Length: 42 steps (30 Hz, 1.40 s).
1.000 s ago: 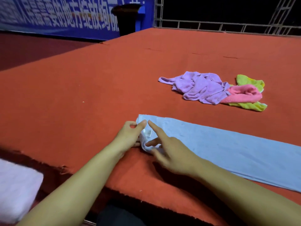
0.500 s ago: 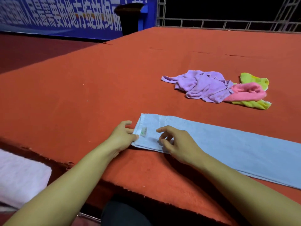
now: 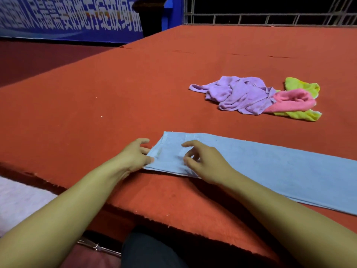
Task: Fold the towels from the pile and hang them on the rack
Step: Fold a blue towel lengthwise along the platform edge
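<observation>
Head view: left hand (image 3: 135,157) fingers pinch blue towel (image 3: 270,169) end; right hand (image 3: 204,161) fingers hover, loosely curled, above.

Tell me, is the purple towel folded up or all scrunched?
Scrunched. The purple towel lies in a crumpled, wrinkly heap on the red table, with no neat edges.
</observation>
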### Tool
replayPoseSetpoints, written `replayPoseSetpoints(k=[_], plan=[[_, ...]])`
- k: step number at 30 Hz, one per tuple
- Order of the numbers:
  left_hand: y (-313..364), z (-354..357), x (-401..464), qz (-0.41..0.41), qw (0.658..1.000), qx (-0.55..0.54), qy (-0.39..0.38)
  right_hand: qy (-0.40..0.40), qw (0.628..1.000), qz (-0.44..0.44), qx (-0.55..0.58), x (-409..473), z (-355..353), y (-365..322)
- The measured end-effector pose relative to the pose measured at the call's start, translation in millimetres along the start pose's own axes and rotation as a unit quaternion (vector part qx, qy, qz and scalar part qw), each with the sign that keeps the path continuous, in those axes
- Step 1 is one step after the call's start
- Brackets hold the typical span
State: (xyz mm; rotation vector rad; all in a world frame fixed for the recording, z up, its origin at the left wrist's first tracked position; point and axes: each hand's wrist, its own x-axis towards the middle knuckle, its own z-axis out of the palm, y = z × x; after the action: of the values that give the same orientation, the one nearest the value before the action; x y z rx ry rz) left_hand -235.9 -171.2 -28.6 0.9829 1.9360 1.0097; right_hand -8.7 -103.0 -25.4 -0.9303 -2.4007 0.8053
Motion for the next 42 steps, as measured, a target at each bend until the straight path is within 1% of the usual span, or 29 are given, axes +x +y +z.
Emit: replayPoseSetpoints(k=[2,3,4,5,6,7,9,11,13,17,18,20,22,24,26,27,28,30,31,32,35,39,42], plan=[[-1.6,-9.4,5.5,-0.017,0.999,0.018,-0.021,0.014,1.0,0.014,-0.004,15.4,-6.8,2.4],[-0.4,-10.8,10.0,-0.015,0.998,0.046,-0.026,0.02,0.999,0.024,-0.007,23.9,-9.7,4.7],[2.6,-10.4,16.0,0.0,0.996,0.091,-0.016,0.026,0.999,0.034,-0.014,32.7,-12.1,8.1],[6.4,-8.4,23.4,0.025,0.99,0.137,0.011,0.032,0.998,0.043,-0.029,41.8,-14.6,12.1],[10.7,-5.1,32.6,0.056,0.984,0.166,0.044,0.039,0.997,0.049,-0.049,50.5,-16.7,16.7],[16.0,-0.6,41.6,0.086,0.979,0.172,0.069,0.047,0.995,0.055,-0.064,58.9,-18.4,21.7],[25.9,9.2,59.5,0.123,0.976,0.156,0.086,0.069,0.992,0.07,-0.077,73.1,-18.6,32.0],[31.7,18.3,75.3,0.129,0.976,0.159,0.077,0.089,0.988,0.087,-0.092,84.8,-14.9,42.6],[31.3,23.4,86.5,0.137,0.972,0.18,0.06,0.089,0.983,0.098,-0.125,92.7,-9.8,52.1],[27.4,21.0,100.8,0.143,0.969,0.199,0.032,0.02,0.972,0.119,-0.202,100.5,-6.1,61.1],[27.9,19.3,103.8,0.142,0.972,0.186,0.029,0.009,0.971,0.121,-0.207,102.3,-6.9,61.4],[32.9,15.3,109.7,0.15,0.977,0.146,0.037,0.008,0.975,0.132,-0.18,107.6,-11.6,60.2],[41.2,12.3,116.5,0.159,0.98,0.112,0.041,0.024,0.98,0.145,-0.137,113.6,-16.2,59.3],[47.7,11.7,122.3,0.157,0.982,0.103,0.032,0.048,0.98,0.15,-0.12,116.8,-17.8,58.7],[47.0,14.1,124.5,0.143,0.98,0.141,0.015,0.047,0.978,0.158,-0.131,115.4,-16.2,58.9],[45.1,16.1,122.4,0.144,0.975,0.17,0.019,0.049,0.976,0.157,-0.14,112.7,-15.5,59.9],[42.8,18.1,116.2,0.154,0.968,0.193,0.038,0.064,0.975,0.151,-0.147,107.8,-15.7,60.2],[38.2,20.6,93.5,0.197,0.96,0.183,0.081,0.119,0.975,0.123,-0.144,93.6,-21.0,56.9],[34.1,20.8,78.9,0.221,0.958,0.165,0.083,0.134,0.976,0.105,-0.134,84.4,-23.0,53.2],[28.8,20.5,62.3,0.242,0.955,0.154,0.068,0.137,0.98,0.086,-0.119,73.9,-23.6,48.2],[5.1,14.9,21.3,0.261,0.952,0.163,0.006,0.086,0.994,0.037,-0.064,39.7,-14.9,29.3],[-18.6,1.7,0.5,0.266,0.948,0.177,0.0,0.006,0.997,-0.003,-0.079,2.6,3.5,12.1],[-24.1,-1.9,-5.2,0.284,0.935,0.212,-0.001,-0.007,0.997,0.004,-0.076,-9.6,9.9,10.3]])
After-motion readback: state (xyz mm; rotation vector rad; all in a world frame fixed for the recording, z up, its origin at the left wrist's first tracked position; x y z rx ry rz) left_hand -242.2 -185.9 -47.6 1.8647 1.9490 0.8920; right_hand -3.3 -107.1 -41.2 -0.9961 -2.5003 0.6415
